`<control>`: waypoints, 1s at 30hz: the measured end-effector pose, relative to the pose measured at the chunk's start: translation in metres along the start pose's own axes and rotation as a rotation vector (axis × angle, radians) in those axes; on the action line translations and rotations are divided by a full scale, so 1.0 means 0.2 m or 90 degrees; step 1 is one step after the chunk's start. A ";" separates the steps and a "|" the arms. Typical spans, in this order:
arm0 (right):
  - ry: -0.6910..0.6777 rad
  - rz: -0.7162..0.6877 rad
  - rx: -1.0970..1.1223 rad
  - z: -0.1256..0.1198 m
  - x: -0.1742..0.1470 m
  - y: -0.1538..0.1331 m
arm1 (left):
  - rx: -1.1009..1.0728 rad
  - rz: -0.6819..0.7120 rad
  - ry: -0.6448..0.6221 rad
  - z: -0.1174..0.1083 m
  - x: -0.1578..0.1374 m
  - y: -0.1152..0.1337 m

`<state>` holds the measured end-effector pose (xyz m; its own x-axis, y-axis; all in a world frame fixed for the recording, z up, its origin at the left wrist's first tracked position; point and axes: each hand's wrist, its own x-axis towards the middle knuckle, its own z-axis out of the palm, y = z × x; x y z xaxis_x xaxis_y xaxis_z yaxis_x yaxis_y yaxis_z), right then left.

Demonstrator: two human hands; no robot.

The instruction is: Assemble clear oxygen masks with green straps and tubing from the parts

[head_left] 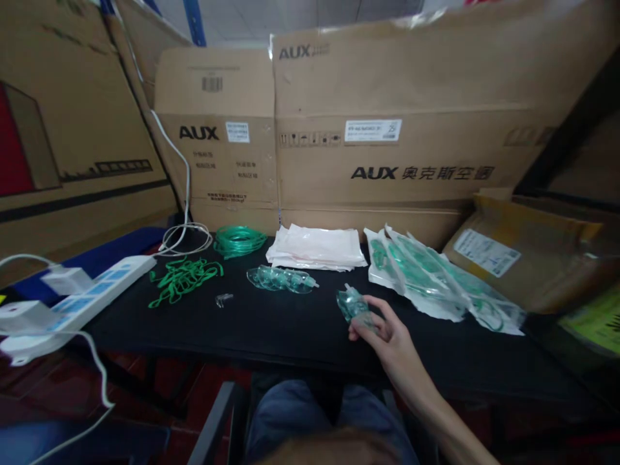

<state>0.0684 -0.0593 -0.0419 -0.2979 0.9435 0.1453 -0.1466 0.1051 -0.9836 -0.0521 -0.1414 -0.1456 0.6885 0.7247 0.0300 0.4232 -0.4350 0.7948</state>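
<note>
Right hand closed on mask, table front centre | left hand unseen | more masks at 10 o'clock, bagged sets at 2 | mask likely light, thin, slippery, crushable; best held by rigid rim.

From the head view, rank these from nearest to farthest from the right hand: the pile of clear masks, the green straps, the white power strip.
Measured from the right hand, which holds a clear mask:
1. Pile of clear masks, just left of the hand at mid table.
2. Green straps, farther left on the black table.
3. White power strip, at the table's far left edge.
</note>
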 end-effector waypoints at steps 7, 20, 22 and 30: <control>0.002 -0.019 -0.009 0.01 0.00 0.00 | -0.014 -0.121 0.168 -0.26 -0.32 0.20; -0.010 -0.125 -0.082 0.00 -0.04 0.06 | -0.377 -0.119 0.438 -0.65 0.07 0.19; -0.017 -0.138 -0.079 0.00 -0.04 0.05 | -0.377 -0.125 0.413 -0.66 0.04 0.18; -0.030 -0.110 -0.050 0.00 -0.02 0.05 | -0.346 -0.086 0.376 -0.71 -0.04 0.23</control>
<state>0.0680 -0.0613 -0.0532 -0.3194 0.8936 0.3155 -0.1259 0.2900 -0.9487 -0.1211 -0.0912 -0.0234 0.1637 0.9808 0.1062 0.0312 -0.1128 0.9931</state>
